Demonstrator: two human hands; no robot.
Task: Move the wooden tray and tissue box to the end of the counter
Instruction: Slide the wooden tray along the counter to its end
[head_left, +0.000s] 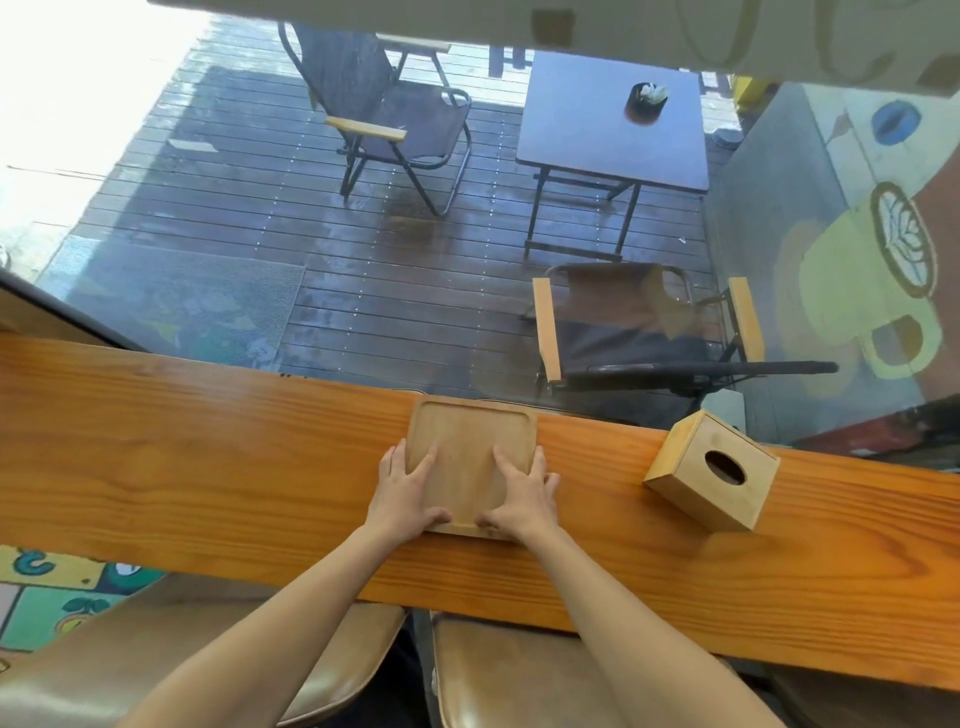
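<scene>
A square wooden tray (470, 431) with rounded corners lies flat on the orange wooden counter (208, 457), its far edge at the window. My left hand (402, 491) grips the tray's near left corner, fingers spread on its surface and thumb at the near edge. My right hand (519, 493) holds the near right corner the same way. A wooden tissue box (696, 475) with an oval hole on top stands on the counter to the right of the tray, apart from both hands.
The counter runs along a window pane (363, 260), beyond which are a wet deck, folding chairs and a dark table. Two brown stool seats (519, 675) sit under the counter's near edge. Counter surface stretches far to the left and right.
</scene>
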